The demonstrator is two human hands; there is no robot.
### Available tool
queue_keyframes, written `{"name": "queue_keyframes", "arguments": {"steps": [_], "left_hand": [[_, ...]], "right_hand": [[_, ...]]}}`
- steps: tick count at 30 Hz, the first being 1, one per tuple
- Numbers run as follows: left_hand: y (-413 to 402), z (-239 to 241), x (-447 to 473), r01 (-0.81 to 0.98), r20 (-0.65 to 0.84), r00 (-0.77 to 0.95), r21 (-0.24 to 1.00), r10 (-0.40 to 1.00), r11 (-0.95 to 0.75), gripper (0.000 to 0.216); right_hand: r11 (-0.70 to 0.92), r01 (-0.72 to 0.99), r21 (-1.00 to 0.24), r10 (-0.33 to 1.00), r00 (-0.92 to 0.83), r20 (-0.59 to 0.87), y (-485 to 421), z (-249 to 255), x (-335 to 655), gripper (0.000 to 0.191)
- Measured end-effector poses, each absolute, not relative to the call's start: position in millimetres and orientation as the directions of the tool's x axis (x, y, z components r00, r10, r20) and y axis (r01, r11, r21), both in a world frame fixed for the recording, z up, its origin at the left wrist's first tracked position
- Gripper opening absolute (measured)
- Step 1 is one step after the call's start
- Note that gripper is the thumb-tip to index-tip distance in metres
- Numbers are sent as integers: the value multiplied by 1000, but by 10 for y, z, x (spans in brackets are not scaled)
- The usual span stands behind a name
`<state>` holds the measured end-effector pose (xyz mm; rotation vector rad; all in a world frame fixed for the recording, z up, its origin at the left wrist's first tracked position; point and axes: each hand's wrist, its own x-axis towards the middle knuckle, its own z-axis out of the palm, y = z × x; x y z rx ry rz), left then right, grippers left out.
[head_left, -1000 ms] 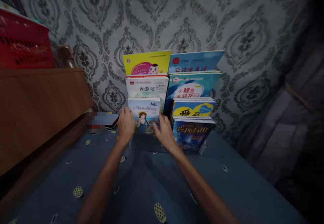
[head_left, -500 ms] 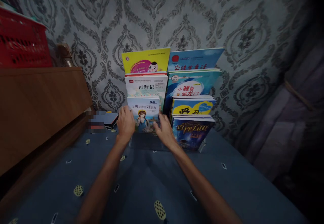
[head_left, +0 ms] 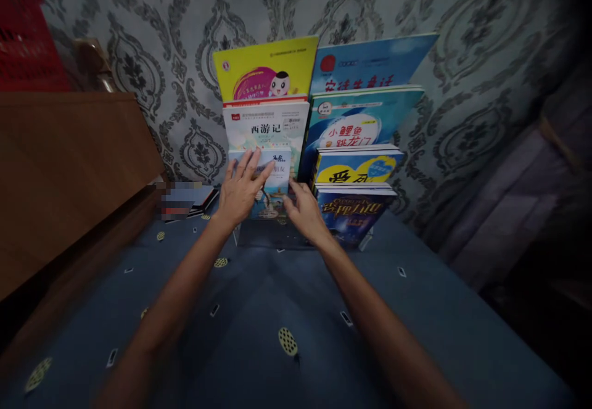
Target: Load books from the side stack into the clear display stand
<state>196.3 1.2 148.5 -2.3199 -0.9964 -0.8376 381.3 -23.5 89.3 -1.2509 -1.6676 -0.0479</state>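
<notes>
A clear tiered book stand (head_left: 259, 239) against the patterned wall holds two columns of children's books. My left hand (head_left: 240, 190) lies flat and open on the cover of the small front-left book (head_left: 277, 177), fingers stretched upward. My right hand (head_left: 308, 211) rests at that book's lower right edge, fingers partly curled against it, beside the dark blue front-right book (head_left: 354, 214). Behind stand a white book (head_left: 268, 128), a yellow book (head_left: 263, 76), and blue books (head_left: 365, 128) on the right.
The stand sits on a dark blue patterned cloth surface (head_left: 277, 322). A wooden headboard-like panel (head_left: 60, 162) runs along the left, with a red basket (head_left: 23, 45) above it. A few flat books (head_left: 194, 198) lie left of the stand. Dark curtain folds hang at right.
My left hand has moved from the front-left book's side edge up onto its cover, fingers spread flat. The camera has moved closer and tilted down. My right hand stays at the book's right edge.
</notes>
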Motion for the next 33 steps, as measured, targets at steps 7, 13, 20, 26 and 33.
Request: {"name": "queue_keyframes", "arguments": {"steps": [7,13,20,26,33], "left_hand": [[16,1516,1972,744,702,517,-86,489,-663,49],[-35,1568,1952,752,671,545,-125,503,-647,51],[-155,1624,1920,761,684,535,-136,495,-635,48],[-223,1653,1885,774,685,559,-230,467,-590,48],[-290,1667,1826,774,702,570,-284,427,-566,58]], "right_hand": [[518,697,-496,658,46,751,-335,981,3759,49],[551,688,-473,637,19,770,-452,1131,3763,44],[575,683,-451,625,-11,780,-527,1249,3785,40],[583,649,-488,650,-13,760,-610,1332,3796,41],[606,614,-505,652,-21,758,-740,1452,3794,41]]}}
